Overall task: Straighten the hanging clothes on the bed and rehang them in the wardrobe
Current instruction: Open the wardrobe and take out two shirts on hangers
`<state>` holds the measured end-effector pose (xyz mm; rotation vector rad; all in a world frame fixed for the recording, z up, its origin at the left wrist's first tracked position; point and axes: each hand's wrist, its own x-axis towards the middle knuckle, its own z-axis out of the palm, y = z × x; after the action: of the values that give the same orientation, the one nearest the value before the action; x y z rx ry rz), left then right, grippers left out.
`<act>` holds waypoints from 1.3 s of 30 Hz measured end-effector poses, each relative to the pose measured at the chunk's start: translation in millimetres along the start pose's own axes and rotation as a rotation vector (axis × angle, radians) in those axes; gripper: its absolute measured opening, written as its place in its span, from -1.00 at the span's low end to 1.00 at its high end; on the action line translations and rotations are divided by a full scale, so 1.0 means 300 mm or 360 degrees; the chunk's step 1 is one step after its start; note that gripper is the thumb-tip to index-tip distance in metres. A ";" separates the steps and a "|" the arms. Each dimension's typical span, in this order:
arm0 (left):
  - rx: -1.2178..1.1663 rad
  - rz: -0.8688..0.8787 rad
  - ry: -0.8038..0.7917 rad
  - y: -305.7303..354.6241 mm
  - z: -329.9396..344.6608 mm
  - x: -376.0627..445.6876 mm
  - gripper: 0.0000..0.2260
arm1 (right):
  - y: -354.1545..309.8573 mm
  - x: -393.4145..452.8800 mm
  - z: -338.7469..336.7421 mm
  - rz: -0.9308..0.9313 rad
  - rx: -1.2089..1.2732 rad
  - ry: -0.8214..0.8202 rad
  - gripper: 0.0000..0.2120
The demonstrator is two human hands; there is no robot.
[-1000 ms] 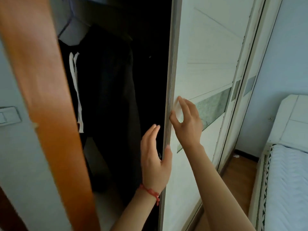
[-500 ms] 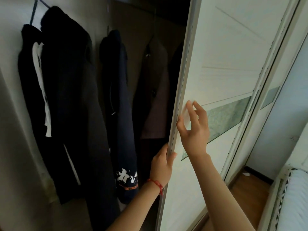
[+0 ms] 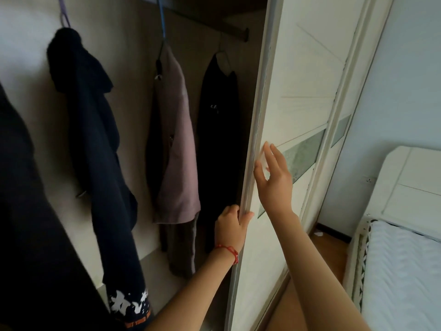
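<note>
The white sliding wardrobe door stands pushed to the right, its edge at centre. My left hand, a red string on the wrist, grips that edge low down. My right hand rests flat on the door's front with fingers spread. Inside the wardrobe hang a dark navy hooded garment, a dusty-pink coat and a black garment, each on a hanger from the rail. Another dark garment fills the left foreground.
A second white door panel stands behind the sliding one. At the right are a white headboard and a bed with a white quilted cover. Wooden floor shows between wardrobe and bed.
The door has slid to the right, showing more hanging clothes. My left hand went from open beside the edge to gripping it. My view turned away from the orange door frame.
</note>
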<state>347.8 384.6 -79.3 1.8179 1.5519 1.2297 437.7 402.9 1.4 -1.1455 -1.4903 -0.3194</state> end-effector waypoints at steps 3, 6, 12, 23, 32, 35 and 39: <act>0.0019 0.0008 -0.0057 -0.005 0.053 0.052 -0.34 | 0.044 0.029 0.004 0.0060 -0.0092 -0.0010 -0.57; 0.0050 0.0076 -0.0109 -0.020 0.088 0.099 -0.63 | 0.089 0.054 0.015 0.0135 -0.0130 -0.0024 -0.58; -0.0035 0.0247 -0.0188 0.002 0.093 0.147 -0.52 | 0.191 0.109 0.050 0.0261 -0.0209 0.0051 -0.62; -0.0081 0.0420 0.0113 0.030 0.083 0.279 -0.68 | 0.275 0.209 0.118 -0.0165 -0.0115 0.0509 -0.69; 0.0256 0.0904 0.0923 0.303 -0.149 0.287 -0.75 | 0.159 0.441 0.233 -0.0249 0.0551 0.0002 -0.68; 0.0553 0.1027 0.1222 0.389 -0.258 0.272 -0.80 | 0.138 0.534 0.270 -0.0126 0.0687 -0.0090 -0.67; 0.0889 0.0914 0.1474 0.488 -0.422 0.321 -0.76 | 0.110 0.666 0.328 0.0147 0.0779 -0.0167 -0.62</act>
<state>317.7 410.5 133.4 2.2973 2.0545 2.3311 434.3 584.8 133.8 -0.8397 -1.4923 0.1678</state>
